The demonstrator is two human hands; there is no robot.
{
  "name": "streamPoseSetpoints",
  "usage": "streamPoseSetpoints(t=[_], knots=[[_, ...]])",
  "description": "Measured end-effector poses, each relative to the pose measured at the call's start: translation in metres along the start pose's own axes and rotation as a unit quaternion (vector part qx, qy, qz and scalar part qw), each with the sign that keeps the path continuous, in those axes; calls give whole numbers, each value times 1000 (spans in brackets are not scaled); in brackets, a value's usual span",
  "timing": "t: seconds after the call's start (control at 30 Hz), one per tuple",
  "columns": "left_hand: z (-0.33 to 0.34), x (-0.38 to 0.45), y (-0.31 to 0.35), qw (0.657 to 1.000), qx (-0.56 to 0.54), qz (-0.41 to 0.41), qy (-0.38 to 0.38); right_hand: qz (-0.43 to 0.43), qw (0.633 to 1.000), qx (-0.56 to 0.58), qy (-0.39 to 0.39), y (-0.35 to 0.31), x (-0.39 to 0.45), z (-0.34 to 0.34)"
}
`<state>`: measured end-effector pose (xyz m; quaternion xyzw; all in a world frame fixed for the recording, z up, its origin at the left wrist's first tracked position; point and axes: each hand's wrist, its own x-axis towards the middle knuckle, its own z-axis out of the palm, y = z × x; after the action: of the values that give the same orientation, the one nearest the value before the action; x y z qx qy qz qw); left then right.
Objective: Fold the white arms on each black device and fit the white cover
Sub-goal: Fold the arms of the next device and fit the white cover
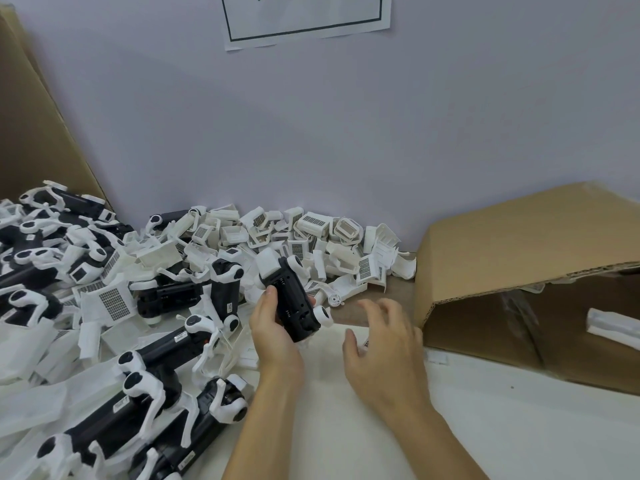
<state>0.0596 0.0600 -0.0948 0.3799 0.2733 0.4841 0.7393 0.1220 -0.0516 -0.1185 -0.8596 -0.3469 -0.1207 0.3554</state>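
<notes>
Pale lilac wall (pixel 311 133) backs a white counter (pixel 502 427) heaped along its left and far edges with black devices (pixel 162 348) and loose white covers (pixel 311 225). Above the counter's middle, the left hand (pixel 273 327) grips one black device (pixel 294 299), a white cover (pixel 269 262) on its far end. Just right of it, the right hand (pixel 384 344) hovers with fingers spread, holding nothing, near a tipped cardboard box (pixel 519 244).

Two hands (pixel 277 327), one held black device (pixel 294 299), two cardboard boxes (pixel 519 237).

Heap of black devices with white arms (pixel 86 306) on tabletop (pixel 485 427), left. Pile of white plastic covers (pixel 311 233) far centre, against wall (pixel 311 133). Brown cardboard box (pixel 519 244) on its side, right.
</notes>
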Motion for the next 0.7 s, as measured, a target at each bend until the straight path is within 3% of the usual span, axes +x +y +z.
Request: streamPoseSetpoints(t=[0.1, 0.2, 0.33, 0.4, 0.47, 0.57, 0.6, 0.63, 0.7], knots=[[1, 0, 0, 1000, 0, 0, -6, 60, 992, -110, 3, -7, -3, -1], [1, -1, 0, 1000, -3, -5, -9, 62, 991, -122, -6, -8, -4, -1], [2, -1, 0, 1000, -4, 0, -12, 81, 992, 89, 31, 0, 2, 3], [1, -2, -1, 1000, 3, 4, -16, 125, 956, 257, 66, 5, 8, 1], [1, -2, -2, 1000, 14, 9, -18, 197, 867, 455, 58, 6, 14, -5], [1, -2, -2, 999, 28, 16, -34, 287, 618, 732, -5, 4, 19, -15], [2, -3, -3, 998, 34, 20, -42, 295, 555, 778, -21, 5, 19, -18], [2, -3, -3, 998, 38, 24, -49, 294, 515, 805, -37, 5, 18, -20], [3, -3, -3, 997, 45, 25, -60, 280, 483, 828, -58, 6, 17, -22]])
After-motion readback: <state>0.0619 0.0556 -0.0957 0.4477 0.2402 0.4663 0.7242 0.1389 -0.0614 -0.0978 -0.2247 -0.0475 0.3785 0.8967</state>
